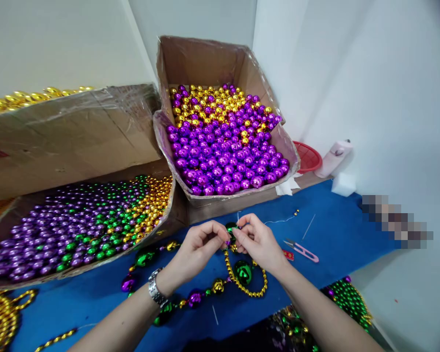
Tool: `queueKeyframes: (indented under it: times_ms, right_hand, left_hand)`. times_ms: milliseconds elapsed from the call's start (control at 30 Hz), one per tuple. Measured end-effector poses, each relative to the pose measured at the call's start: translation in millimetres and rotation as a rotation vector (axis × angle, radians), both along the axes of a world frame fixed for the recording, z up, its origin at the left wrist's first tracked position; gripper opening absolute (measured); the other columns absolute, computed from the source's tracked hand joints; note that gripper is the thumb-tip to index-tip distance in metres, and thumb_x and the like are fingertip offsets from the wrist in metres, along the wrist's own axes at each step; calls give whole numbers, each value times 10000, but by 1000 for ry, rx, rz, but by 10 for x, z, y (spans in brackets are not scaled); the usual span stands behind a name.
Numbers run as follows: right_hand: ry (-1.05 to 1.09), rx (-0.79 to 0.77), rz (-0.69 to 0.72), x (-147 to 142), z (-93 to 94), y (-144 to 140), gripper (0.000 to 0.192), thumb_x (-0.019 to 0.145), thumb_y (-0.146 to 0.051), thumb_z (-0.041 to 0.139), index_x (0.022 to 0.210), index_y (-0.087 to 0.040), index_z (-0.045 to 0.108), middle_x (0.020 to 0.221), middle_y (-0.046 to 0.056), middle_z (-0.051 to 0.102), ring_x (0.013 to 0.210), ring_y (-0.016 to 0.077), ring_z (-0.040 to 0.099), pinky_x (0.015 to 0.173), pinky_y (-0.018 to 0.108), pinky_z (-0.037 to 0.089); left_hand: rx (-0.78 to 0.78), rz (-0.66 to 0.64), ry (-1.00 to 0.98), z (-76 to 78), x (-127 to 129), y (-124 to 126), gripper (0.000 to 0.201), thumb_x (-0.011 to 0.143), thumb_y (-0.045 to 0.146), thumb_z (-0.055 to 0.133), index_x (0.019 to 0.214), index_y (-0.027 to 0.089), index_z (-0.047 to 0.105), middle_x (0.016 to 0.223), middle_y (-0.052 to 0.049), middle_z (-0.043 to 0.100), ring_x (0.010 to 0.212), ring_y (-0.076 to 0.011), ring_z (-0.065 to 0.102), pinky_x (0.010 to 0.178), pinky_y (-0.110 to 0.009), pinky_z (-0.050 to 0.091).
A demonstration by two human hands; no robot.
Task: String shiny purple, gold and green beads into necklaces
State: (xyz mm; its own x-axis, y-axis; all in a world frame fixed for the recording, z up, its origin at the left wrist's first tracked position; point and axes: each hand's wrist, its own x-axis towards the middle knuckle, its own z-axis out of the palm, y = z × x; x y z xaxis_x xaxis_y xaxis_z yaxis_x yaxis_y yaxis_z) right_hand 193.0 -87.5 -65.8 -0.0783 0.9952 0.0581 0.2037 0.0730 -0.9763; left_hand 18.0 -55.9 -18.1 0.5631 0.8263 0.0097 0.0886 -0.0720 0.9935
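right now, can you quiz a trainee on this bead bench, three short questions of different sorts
1. True or false: the left hand and right hand pinch one green bead between them.
2. Which colour fills most of the upright cardboard box behind the hands? A. green B. purple C. red
3. Fill in: the thread snips on the blue table lie to the ____ of the right hand.

Key: 1 true; 2 B; 3 right.
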Motion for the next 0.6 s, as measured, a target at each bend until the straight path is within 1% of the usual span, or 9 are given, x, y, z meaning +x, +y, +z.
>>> queueKeyframes:
  times_ms: [100,167,267,333,400,467,500,567,600]
  right_hand:
    - [-140,58,54,50,96,-10,141,915,-310,490,825,-213,538,643,-35,590,584,123,594,573,226,429]
    - [-223,111,73,81,162,-27,161,907,-264,504,765,-210,557,654,-33,583,637,125,568,629,240,390]
    - [-293,146,92,105,224,-53,170,930,-239,465,782,-211,545,646,-43,566,628,115,542,607,230,351]
    - [-313,153,105,102,245,-66,169,947,-241,436,816,-213,538,642,-50,565,610,105,540,577,216,342]
    - [-329,166,110,91,263,-77,166,953,-247,429,828,-212,532,665,-52,569,625,100,544,577,208,343]
    - [-344,184,110,88,284,-85,171,955,-253,432,820,-211,529,677,-54,561,640,96,540,592,204,350]
    - [-351,193,109,96,290,-88,173,955,-258,435,819,-211,530,681,-55,557,646,95,537,602,204,353]
    - [-370,206,91,138,282,-88,160,955,-272,442,847,-215,546,720,-47,560,678,99,537,630,209,363]
    - [-396,217,68,171,262,-85,157,953,-282,447,863,-218,558,747,-40,560,701,103,539,646,213,368]
  left_hand:
    - [150,-19,113,49,-18,-2,154,877,176,481,766,143,583,797,-38,577,745,-149,545,692,-273,438]
    - [275,-14,199,61,-39,-4,158,881,152,456,798,149,591,836,-39,568,750,-143,540,697,-270,433]
    - [446,-29,309,49,-53,-19,153,882,160,457,883,159,610,901,-50,548,786,-145,536,721,-275,429]
    - [526,-53,351,25,-37,-33,145,865,209,519,964,164,615,944,-63,539,835,-160,535,754,-286,431]
    - [578,-60,360,-6,-10,-40,179,854,245,556,1001,166,618,964,-73,539,866,-171,533,778,-294,429]
    - [567,-52,331,-33,5,-34,145,871,247,535,937,164,635,926,-69,549,843,-166,536,766,-289,428]
    - [522,-47,301,-42,1,-26,143,881,242,520,880,162,639,897,-65,555,820,-160,538,752,-284,428]
    - [356,-36,210,-52,-29,-7,164,875,242,534,776,156,633,927,-72,570,841,-164,549,759,-281,427]
    - [252,-24,139,-56,-53,0,173,865,243,552,737,152,625,1002,-84,575,904,-180,550,788,-286,423]
